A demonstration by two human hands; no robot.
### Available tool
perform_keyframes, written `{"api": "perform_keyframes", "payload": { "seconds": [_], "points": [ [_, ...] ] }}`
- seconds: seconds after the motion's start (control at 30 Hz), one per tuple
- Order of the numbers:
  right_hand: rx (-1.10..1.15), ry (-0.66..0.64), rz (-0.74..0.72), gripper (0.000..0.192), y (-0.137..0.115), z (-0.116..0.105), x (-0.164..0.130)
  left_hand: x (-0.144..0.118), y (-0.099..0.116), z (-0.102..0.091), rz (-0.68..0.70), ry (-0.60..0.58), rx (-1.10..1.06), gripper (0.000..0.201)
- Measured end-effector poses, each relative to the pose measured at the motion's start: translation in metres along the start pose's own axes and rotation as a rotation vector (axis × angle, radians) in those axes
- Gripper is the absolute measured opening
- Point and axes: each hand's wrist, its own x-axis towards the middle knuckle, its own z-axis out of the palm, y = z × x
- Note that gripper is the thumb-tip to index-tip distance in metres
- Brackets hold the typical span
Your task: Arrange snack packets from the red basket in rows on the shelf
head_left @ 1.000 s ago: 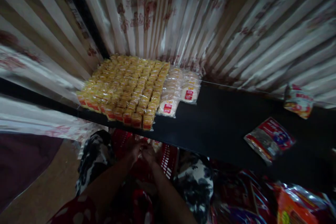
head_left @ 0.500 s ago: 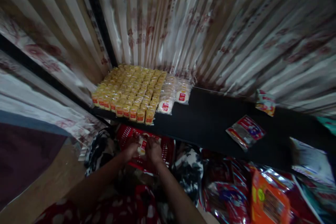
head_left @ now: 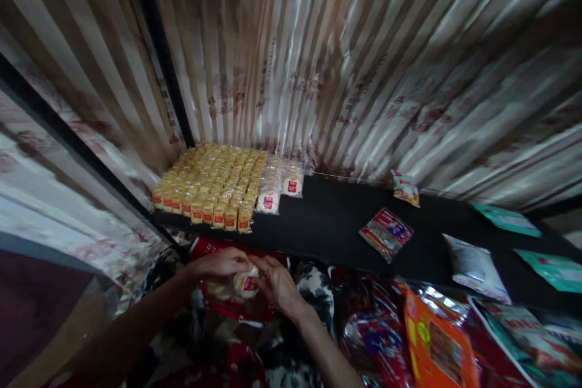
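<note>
Lifted since half a second ago: both hands, up out of the red basket (head_left: 213,306) with a pale packet (head_left: 245,284) now clear of its rim, and the view swung right to take in more of the shelf. Fingertips of the left hand (head_left: 221,265) curled over the packet's top left, those of the right hand (head_left: 277,284) pinched on its right edge, neither grip wide, both closed on the wrapper. Packet caught between the two hands, red label facing up and toward the right fingers, long axis hard to tell in the dim blur. Left hand slightly nearer the shelf edge; right hand lower and closer to the body. Directly beyond the fingers, up and away: the black shelf (head_left: 336,230), with two rows of matching pale packets (head_left: 277,188) just beside the yellow block of packs (head_left: 211,185) at its left end. Further right, well apart: a red packet (head_left: 386,233), a white bag (head_left: 475,267), teal packs (head_left: 507,219).
</note>
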Motion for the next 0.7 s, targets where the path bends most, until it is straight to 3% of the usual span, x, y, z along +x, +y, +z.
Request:
{"api": "perform_keyframes", "payload": {
  "seconds": [0.13, 0.3, 0.47, 0.7],
  "points": [
    [0.234, 0.197, 0.086, 0.033, 0.011, -0.025, -0.005, 0.000, 0.034, 0.008, 0.074, 0.064, -0.135, 0.027],
    [0.492, 0.346, 0.223, 0.034, 0.030, -0.047, -0.003, 0.027, 0.056, 0.031, 0.105, 0.188, -0.227, 0.031],
    [0.577, 0.380, 0.246, 0.040, 0.046, -0.059, 0.001, 0.068, 0.062, 0.045, 0.209, 0.399, -0.037, 0.030],
    [0.558, 0.484, 0.320, 0.043, 0.083, -0.078, 0.020, 0.110, 0.090, 0.054, 0.170, 0.558, 0.214, 0.052]
  ]
}}
